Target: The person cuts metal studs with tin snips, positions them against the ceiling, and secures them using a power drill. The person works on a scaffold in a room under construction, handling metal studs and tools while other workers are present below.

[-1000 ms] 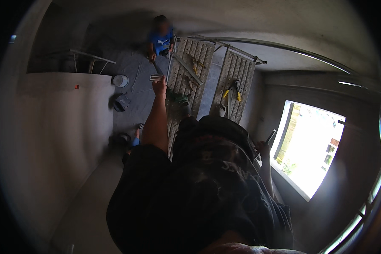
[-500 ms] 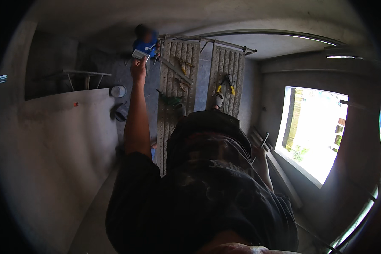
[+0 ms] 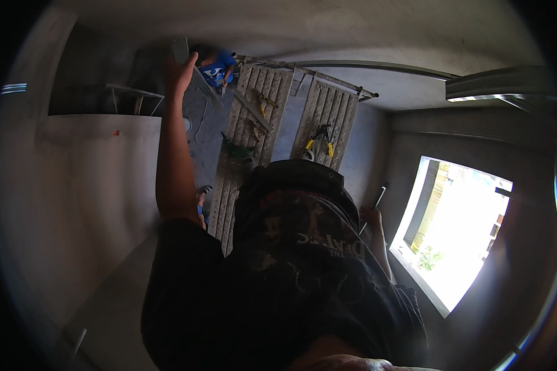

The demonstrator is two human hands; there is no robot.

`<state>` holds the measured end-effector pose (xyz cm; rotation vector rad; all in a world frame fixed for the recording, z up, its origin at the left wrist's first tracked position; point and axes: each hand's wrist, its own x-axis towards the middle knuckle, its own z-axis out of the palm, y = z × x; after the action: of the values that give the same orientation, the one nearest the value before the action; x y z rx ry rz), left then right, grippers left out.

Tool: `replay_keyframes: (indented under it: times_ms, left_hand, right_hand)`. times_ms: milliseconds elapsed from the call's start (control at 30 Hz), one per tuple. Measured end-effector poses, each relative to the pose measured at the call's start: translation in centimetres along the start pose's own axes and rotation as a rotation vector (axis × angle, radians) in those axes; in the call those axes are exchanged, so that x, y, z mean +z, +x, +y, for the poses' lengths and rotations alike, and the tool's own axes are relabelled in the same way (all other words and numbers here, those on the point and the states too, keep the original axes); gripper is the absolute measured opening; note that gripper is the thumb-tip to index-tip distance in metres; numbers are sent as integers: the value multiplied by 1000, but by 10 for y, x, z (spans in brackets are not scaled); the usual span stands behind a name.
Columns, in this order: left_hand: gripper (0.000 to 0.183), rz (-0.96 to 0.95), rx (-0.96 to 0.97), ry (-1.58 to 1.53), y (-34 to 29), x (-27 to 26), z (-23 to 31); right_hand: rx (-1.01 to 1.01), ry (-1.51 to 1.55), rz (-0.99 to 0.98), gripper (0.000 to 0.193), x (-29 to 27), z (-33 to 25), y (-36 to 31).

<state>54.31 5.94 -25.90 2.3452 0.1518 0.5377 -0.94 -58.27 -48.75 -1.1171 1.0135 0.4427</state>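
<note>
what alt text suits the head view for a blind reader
A person's outstretched left hand holds a grey metal piece, with a blue-shirted co-worker beyond; the right hand holds a thin bar. Two perforated scaffold planks lie below, the right one bearing a yellow-handled tool.

You have two planks below you, the left plank (image 3: 223, 216) and the right plank (image 3: 342, 117), side by side with a gap between, a rail (image 3: 367, 94) at their far ends. On the left plank, a bar (image 3: 252, 111) slants from the left edge toward the right; a yellow tool (image 3: 263, 111) lies near the right edge, and a green thing (image 3: 237, 148), too dark to make out, is at the left edge. Cutters (image 3: 322, 131) lie on the right plank, yellow handles spread toward you. To your right is a bright window (image 3: 461, 229); to your left, a pale wall (image 3: 99, 176) bears an orange spot (image 3: 116, 133). Just off the left plank's far left corner is a person (image 3: 215, 73) in blue.
</note>
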Motion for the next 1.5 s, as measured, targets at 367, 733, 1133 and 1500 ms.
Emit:
replay_keyframes:
  times_ms: [367, 733, 1133, 1500]
  left_hand:
    - [58, -11, 136, 296, 27, 24, 122]
    - [54, -136, 84, 45, 56, 162, 157]
    - [36, -670, 418, 74, 218, 326, 181]
    - [26, -571, 524, 242, 382, 504, 163]
  right_hand:
    - [-51, -72, 47, 18, -61, -43, 37]
    - [-2, -268, 164, 24, -16, -57, 46]
    - [60, -154, 399, 37, 104, -112, 39]
    - [171, -76, 583, 38, 216, -200, 39]
